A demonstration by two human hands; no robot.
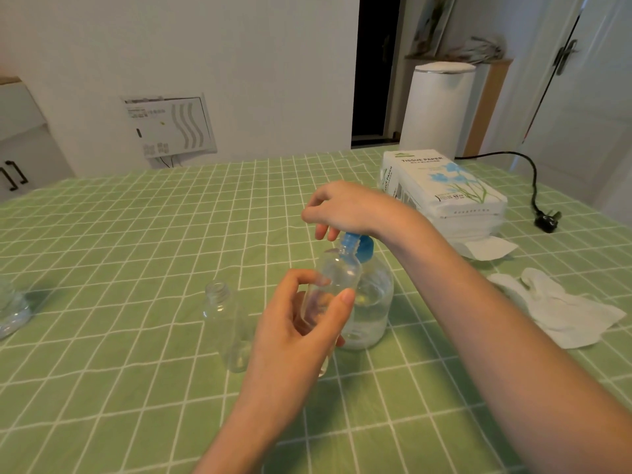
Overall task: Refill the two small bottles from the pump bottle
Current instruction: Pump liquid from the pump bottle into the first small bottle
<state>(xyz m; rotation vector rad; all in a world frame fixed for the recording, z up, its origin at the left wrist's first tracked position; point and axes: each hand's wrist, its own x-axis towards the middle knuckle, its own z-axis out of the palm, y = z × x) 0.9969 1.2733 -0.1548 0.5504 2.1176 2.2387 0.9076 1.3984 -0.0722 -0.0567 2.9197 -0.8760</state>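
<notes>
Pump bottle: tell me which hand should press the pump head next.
Right. The right hand lies on top of the blue pump head, while the left hand holds the small bottle with its mouth near the spout, so it is not free.

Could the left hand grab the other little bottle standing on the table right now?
Probably not yet: the left hand grips a small bottle at the spout of the pump bottle. The standing bottle is close beside it, with nothing between.
</notes>
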